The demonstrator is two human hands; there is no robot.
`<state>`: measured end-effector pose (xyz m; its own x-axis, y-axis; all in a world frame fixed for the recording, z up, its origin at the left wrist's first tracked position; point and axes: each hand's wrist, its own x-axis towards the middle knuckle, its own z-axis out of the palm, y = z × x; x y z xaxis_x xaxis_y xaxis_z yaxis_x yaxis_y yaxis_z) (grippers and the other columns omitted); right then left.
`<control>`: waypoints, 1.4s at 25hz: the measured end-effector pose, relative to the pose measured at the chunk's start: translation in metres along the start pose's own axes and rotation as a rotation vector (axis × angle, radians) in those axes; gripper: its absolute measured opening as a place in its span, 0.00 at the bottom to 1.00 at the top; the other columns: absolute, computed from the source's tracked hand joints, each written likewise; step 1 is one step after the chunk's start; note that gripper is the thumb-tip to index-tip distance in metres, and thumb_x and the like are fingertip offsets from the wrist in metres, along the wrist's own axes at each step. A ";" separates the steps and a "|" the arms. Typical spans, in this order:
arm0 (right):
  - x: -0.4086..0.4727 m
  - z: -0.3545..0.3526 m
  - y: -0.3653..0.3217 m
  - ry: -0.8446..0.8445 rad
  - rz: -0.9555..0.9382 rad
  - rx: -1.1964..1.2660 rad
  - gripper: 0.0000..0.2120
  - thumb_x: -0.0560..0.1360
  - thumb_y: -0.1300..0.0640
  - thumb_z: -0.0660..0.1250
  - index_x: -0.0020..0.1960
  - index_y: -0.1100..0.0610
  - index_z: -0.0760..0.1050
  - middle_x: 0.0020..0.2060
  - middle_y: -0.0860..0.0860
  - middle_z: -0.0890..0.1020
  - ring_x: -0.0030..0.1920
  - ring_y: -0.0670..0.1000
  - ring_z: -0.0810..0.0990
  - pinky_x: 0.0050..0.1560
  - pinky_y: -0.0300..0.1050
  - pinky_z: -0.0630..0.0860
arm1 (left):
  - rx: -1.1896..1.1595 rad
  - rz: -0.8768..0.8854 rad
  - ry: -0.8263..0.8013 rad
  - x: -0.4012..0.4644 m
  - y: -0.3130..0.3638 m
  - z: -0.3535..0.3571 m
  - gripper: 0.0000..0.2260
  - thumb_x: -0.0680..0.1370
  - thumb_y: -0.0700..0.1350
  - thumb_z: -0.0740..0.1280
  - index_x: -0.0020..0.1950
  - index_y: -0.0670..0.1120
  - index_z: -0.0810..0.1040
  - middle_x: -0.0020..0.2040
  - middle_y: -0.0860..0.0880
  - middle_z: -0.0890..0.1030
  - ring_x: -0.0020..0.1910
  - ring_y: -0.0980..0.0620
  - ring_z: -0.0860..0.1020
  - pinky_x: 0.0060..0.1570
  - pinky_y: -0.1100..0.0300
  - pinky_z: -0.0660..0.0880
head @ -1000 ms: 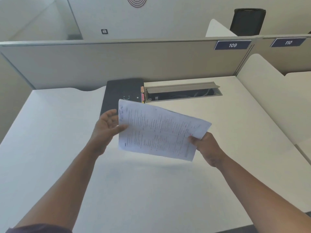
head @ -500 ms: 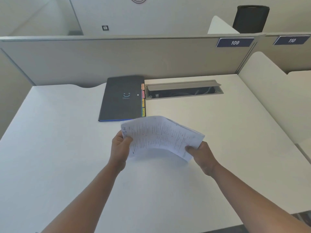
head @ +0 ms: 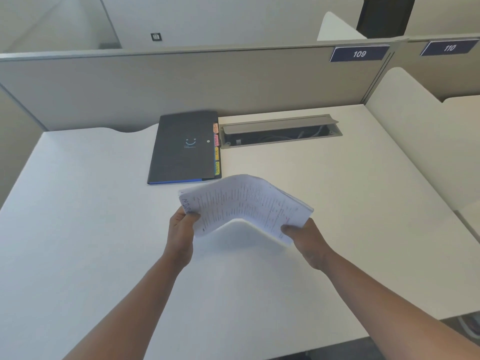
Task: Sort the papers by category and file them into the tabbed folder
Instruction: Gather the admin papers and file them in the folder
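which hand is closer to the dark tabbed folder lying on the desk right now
Left. The left hand grips the white paper stack just below the dark tabbed folder, near its front edge. The right hand holds the stack's other end, farther right and lower.

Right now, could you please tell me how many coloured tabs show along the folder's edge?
4, stacked along the right edge of the closed dark folder: orange tab farthest, pink tab, yellow tab, and yellow-green tab nearest. More may be hidden under the cover.
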<state>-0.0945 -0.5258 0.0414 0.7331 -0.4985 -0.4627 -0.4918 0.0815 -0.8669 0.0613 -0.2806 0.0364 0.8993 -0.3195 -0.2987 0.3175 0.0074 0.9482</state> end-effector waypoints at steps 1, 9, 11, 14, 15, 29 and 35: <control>0.000 0.000 0.000 -0.008 0.003 0.005 0.15 0.81 0.67 0.65 0.53 0.47 0.78 0.55 0.53 0.84 0.59 0.58 0.81 0.59 0.52 0.75 | -0.001 0.006 -0.010 0.000 -0.001 -0.001 0.16 0.74 0.39 0.60 0.44 0.56 0.85 0.44 0.55 0.84 0.50 0.48 0.78 0.49 0.52 0.74; 0.002 0.001 0.007 -0.066 0.028 0.024 0.15 0.72 0.60 0.68 0.56 0.45 0.77 0.61 0.57 0.82 0.64 0.60 0.79 0.59 0.54 0.74 | 0.017 -0.062 -0.071 0.017 -0.013 -0.021 0.14 0.76 0.37 0.61 0.50 0.50 0.85 0.47 0.53 0.85 0.54 0.47 0.76 0.57 0.50 0.71; 0.004 -0.001 0.013 -0.061 0.051 0.059 0.17 0.71 0.62 0.68 0.57 0.47 0.79 0.60 0.58 0.83 0.61 0.61 0.79 0.56 0.54 0.74 | 0.040 -0.096 -0.110 0.015 -0.018 -0.022 0.16 0.81 0.33 0.59 0.54 0.49 0.83 0.48 0.55 0.87 0.56 0.47 0.78 0.61 0.49 0.71; 0.006 -0.006 0.013 -0.061 0.080 0.052 0.15 0.79 0.65 0.68 0.62 0.52 0.80 0.61 0.55 0.84 0.61 0.59 0.80 0.58 0.53 0.74 | 0.101 -0.140 -0.170 0.012 -0.024 -0.019 0.13 0.84 0.35 0.62 0.57 0.49 0.83 0.52 0.55 0.87 0.58 0.48 0.80 0.67 0.47 0.71; 0.007 -0.007 0.013 -0.064 0.084 0.040 0.14 0.81 0.65 0.67 0.64 0.53 0.80 0.61 0.53 0.84 0.62 0.58 0.81 0.61 0.54 0.75 | 0.117 -0.155 -0.168 0.012 -0.024 -0.021 0.11 0.85 0.37 0.63 0.57 0.49 0.83 0.53 0.55 0.88 0.58 0.48 0.80 0.68 0.47 0.72; 0.009 -0.003 -0.014 -0.051 0.164 0.312 0.15 0.83 0.67 0.64 0.68 0.58 0.78 0.63 0.55 0.85 0.62 0.59 0.83 0.66 0.62 0.78 | -0.260 -0.348 0.019 0.015 0.004 -0.024 0.01 0.81 0.43 0.70 0.52 0.47 0.80 0.56 0.45 0.85 0.49 0.48 0.84 0.55 0.53 0.76; 0.019 0.007 -0.021 -0.046 0.210 0.559 0.18 0.82 0.69 0.64 0.69 0.56 0.78 0.61 0.52 0.85 0.62 0.56 0.83 0.56 0.54 0.82 | -0.293 -0.326 -0.130 -0.011 0.024 0.051 0.12 0.85 0.43 0.64 0.68 0.45 0.78 0.63 0.46 0.85 0.63 0.45 0.83 0.68 0.48 0.75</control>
<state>-0.0672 -0.5303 0.0492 0.6726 -0.3861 -0.6313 -0.3155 0.6221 -0.7166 0.0439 -0.3258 0.0682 0.6992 -0.4657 -0.5424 0.6660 0.1485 0.7310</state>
